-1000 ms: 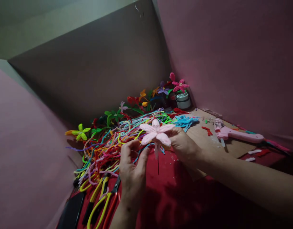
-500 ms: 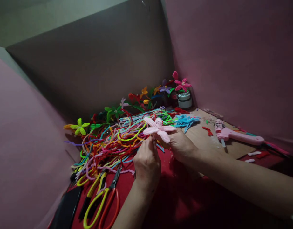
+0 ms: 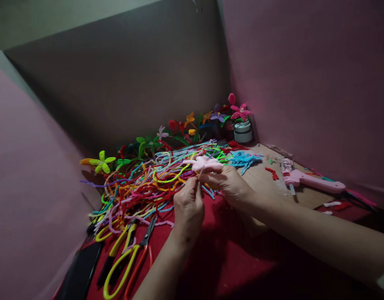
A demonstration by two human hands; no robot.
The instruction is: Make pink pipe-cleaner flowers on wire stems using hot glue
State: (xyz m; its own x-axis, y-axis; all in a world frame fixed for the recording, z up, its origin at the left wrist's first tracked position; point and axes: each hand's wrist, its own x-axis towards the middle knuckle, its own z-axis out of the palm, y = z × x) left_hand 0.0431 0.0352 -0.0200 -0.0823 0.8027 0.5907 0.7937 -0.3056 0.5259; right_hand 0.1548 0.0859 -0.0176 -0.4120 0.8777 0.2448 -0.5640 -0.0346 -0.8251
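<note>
A pale pink fuzzy flower [image 3: 206, 163] is held up at the middle of the view, its petals seen nearly edge-on. Just beneath it, my left hand [image 3: 188, 202] has its fingers pinched on the flower's thin stem. My right hand [image 3: 228, 183] is closed at the base of the flower, fingertips close to those of the left. Behind both hands spreads a tangled heap of many-coloured pipe cleaners [image 3: 142, 189].
Scissors [image 3: 146, 235] and pliers [image 3: 118, 250] lie front left beside a black phone-like slab [image 3: 79, 271]. A pink glue gun [image 3: 317, 181] rests on a board at right, near blue fuzzy pieces [image 3: 243, 160]. Finished flowers [image 3: 151, 143] line the back, by a grey-white container [image 3: 243, 132].
The pink flower has tilted from facing me to nearly edge-on, showing its underside. My left hand has shifted slightly left and up. The whole view has shifted a little.
</note>
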